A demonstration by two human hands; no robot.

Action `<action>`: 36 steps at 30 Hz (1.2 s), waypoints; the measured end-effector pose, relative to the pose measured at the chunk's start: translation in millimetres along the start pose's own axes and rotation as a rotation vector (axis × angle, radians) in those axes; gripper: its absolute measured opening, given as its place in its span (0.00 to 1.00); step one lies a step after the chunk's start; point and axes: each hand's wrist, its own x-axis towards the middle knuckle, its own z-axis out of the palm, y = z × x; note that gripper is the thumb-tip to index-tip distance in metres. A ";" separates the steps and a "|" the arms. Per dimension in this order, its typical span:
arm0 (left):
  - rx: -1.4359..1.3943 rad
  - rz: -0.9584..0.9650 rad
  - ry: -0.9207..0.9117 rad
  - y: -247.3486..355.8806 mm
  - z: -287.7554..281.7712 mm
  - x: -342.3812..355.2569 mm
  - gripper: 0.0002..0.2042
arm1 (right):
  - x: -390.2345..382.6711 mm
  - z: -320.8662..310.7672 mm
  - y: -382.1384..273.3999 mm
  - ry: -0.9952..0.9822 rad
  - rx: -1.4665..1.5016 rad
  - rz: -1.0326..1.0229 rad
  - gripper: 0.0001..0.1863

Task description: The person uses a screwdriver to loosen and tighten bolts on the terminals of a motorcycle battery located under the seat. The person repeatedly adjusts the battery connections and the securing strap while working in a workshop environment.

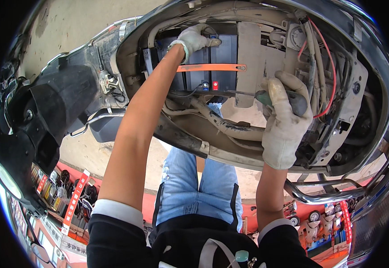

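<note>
My left hand [194,41], in a pale glove, reaches onto the top end of the dark battery pack [222,53], fingers bent around a terminal area; what they grip is hidden. An orange strap [212,67] crosses the batteries. Below it sit a red terminal [215,85] and a blue terminal [205,85]. My gloved right hand [283,118] grips a screwdriver [295,102] with a green and black handle, its thin shaft pointing left toward those lower terminals.
An open scooter body [140,89] surrounds the batteries, with frame tubes [230,125], a metal plate [248,40] and a red cable [330,89]. A chrome rail [319,196] runs below right. Racks of parts [319,232] stand on the floor beyond my legs [181,187].
</note>
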 end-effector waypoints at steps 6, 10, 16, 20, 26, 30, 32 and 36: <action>0.125 0.103 -0.018 -1.7 -5.6 12.7 0.39 | -0.4 0.5 -2.3 0.001 0.027 0.025 0.11; 0.201 0.122 0.052 7.5 -1.4 3.8 0.37 | 2.3 -0.8 -3.1 -0.015 -0.026 -0.019 0.11; 0.252 0.083 0.127 12.7 2.9 -4.1 0.27 | 5.7 -3.9 -4.3 0.027 -0.028 -0.062 0.11; 0.326 0.071 0.225 18.9 9.7 -10.6 0.25 | 4.1 -3.2 -4.3 0.010 0.017 0.005 0.11; 0.313 0.154 0.267 5.7 8.9 -21.6 0.27 | 3.5 -2.4 -9.4 0.010 0.003 -0.019 0.11; 0.421 0.252 0.556 13.4 18.5 -66.5 0.19 | 5.3 -2.1 -5.7 0.063 0.056 -0.043 0.10; 0.419 0.199 0.186 2.8 26.8 -97.9 0.13 | 7.2 -3.4 -0.8 -0.022 0.003 -0.068 0.10; 0.404 0.133 -0.112 -37.5 39.1 -114.9 0.17 | 1.5 2.9 -4.7 -0.188 -0.053 0.040 0.09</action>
